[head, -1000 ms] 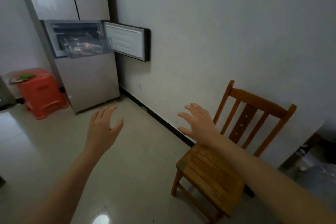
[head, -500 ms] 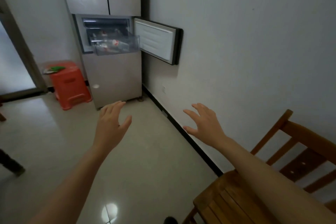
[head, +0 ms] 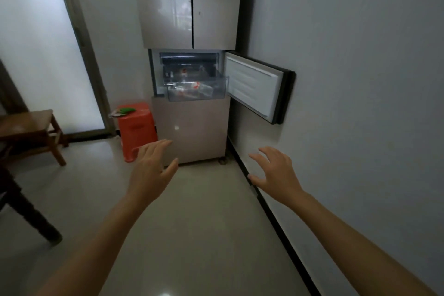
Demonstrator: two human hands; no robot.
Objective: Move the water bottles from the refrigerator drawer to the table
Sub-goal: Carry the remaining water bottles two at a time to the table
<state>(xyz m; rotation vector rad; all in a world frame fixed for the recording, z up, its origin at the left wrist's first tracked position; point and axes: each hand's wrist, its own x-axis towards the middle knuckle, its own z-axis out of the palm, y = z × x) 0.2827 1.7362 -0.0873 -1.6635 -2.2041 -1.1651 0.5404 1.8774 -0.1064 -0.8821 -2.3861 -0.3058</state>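
Note:
A tall grey refrigerator (head: 189,19) stands against the far wall with its middle door (head: 254,86) swung open to the right. A clear plastic drawer (head: 219,94) is pulled out of it. Inside lie clear water bottles with red labels (head: 192,87). My left hand (head: 152,168) and my right hand (head: 276,170) are both raised in front of me, fingers spread, holding nothing. Both are well short of the refrigerator, over the floor.
A red plastic stool (head: 137,127) with something green on top stands left of the refrigerator. A dark wooden table (head: 24,125) sits at the left edge. A white wall with a black baseboard (head: 271,211) runs along the right. The tiled floor lies open ahead.
The view has swung left and come closer to the refrigerator. The wooden chair has dropped out of sight at the right. Both hands stay open and raised.

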